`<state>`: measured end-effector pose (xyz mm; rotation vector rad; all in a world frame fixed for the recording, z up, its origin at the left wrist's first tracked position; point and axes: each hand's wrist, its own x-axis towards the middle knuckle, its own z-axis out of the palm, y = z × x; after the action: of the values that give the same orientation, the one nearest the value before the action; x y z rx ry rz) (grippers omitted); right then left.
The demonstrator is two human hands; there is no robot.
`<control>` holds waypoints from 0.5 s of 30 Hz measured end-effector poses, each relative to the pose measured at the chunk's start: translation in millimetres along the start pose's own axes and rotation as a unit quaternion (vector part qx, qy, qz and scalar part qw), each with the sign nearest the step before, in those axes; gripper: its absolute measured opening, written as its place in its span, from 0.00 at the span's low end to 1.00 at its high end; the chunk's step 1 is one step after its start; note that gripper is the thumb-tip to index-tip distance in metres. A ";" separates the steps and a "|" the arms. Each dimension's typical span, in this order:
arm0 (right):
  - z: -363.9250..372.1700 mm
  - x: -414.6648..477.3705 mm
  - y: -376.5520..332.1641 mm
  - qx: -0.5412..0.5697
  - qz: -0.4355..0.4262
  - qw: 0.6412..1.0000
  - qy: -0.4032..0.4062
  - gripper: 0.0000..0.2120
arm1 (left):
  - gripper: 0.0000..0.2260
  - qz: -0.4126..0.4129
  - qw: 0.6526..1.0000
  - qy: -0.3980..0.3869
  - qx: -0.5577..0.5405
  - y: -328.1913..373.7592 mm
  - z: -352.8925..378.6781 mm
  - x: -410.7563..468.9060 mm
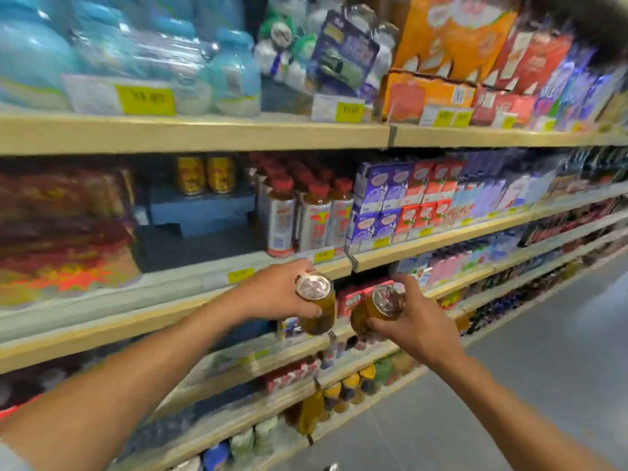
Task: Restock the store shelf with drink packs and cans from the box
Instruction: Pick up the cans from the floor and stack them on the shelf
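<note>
A person's left hand and right hand each hold a golden can before the store shelf, fingers curled round them; two matching cans stand on a blue riser

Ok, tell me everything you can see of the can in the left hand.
The can is amber-gold with a silvery lid and looks like metal; its label is too blurred to read. It is held in the air, roughly upright, lid tilted toward the camera, in front of the shelf edge. The left hand grips its upper side, fingers curled round it. A second can, in the right hand, is close beside it but apart.
</note>
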<state>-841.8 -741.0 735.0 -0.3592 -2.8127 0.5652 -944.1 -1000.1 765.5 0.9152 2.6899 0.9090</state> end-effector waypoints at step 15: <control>3.7 77.3 -183.6 0.087 -0.135 0.986 0.033 0.44 | 0.31 -0.254 0.950 0.180 0.013 -123.3 -146.8 -17.2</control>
<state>-950.2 -884.3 821.0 0.0360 -2.6605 0.7145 -1040.3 -1161.0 809.4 0.0265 3.0097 0.9883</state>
